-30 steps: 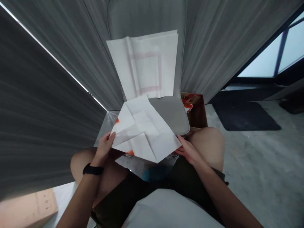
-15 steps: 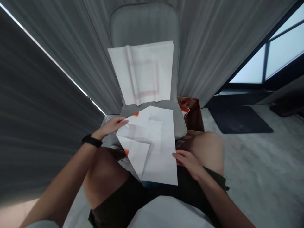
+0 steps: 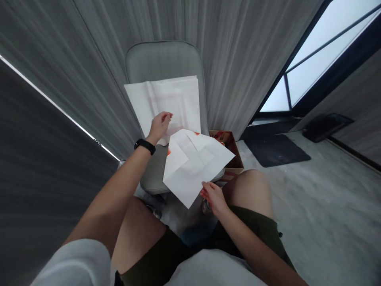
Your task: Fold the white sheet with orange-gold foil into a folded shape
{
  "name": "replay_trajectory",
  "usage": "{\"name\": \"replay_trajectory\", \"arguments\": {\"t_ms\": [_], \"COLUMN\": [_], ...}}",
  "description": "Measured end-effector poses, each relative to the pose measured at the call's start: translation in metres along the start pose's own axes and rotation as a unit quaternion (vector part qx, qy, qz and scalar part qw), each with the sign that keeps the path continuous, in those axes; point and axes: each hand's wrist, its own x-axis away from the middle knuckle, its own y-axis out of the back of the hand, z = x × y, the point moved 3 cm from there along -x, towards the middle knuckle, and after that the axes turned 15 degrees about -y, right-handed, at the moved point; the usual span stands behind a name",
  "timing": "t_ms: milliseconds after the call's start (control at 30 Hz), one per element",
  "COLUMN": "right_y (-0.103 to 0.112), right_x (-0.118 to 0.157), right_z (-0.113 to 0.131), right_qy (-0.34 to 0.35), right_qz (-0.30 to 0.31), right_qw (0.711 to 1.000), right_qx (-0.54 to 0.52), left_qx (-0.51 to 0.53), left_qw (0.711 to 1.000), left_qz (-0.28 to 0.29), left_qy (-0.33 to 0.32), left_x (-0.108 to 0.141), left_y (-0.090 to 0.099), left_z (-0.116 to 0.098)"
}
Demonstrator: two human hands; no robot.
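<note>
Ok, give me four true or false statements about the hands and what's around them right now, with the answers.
1. The right hand holds the folded white paper sheet by its lower edge. True.
2. The black wristband is on the right wrist. False: it is on the left wrist.
3. The left hand grips the folded sheet. False: it is raised apart from it, in front of the flat white paper on the chair back.
4. A dark mat lies on the floor. True.

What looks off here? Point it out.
The white paper pinched by the right hand looks odd: it is unevenly creased and folded over, with an orange mark showing at its left edge.
</note>
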Motion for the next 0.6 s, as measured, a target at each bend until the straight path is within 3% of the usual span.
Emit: {"name": "replay_trajectory", "arguments": {"t_ms": [100,200,267,333,367,433,533,600], "right_y": [0.007,0.031,0.048,0.059,0.058,0.047,0.015,-0.006], "right_x": [-0.019,-0.031,-0.030,-0.019,-0.012,0.002,0.013,0.012], "right_z": [0.006,0.006,0.007,0.006,0.002,-0.011,-0.037,-0.048], "right_qy": [-0.004,0.017,0.123,0.281,0.356,0.471,0.545,0.551], "right_qz": [-0.008,-0.034,-0.105,-0.176,-0.183,-0.137,-0.046,-0.034], "right_qw": [0.999,0.990,0.962,0.896,0.855,0.768,0.636,0.586], "right_qx": [0.051,0.134,0.221,0.296,0.329,0.412,0.545,0.593], "left_qx": [-0.048,-0.074,-0.085,-0.099,-0.106,-0.111,-0.097,-0.075], "left_qw": [0.997,0.979,0.959,0.948,0.945,0.942,0.942,0.949], "left_qz": [-0.021,0.119,0.205,0.257,0.273,0.293,0.303,0.290], "left_qy": [-0.058,-0.150,-0.174,-0.159,-0.144,-0.118,-0.103,-0.102], "left_x": [0.067,0.145,0.187,0.212,0.219,0.225,0.225,0.220], "left_y": [0.005,-0.006,-0.018,-0.029,-0.034,-0.039,-0.038,-0.035], "left_z": [-0.004,-0.003,0.004,0.015,0.020,0.028,0.030,0.027]}}
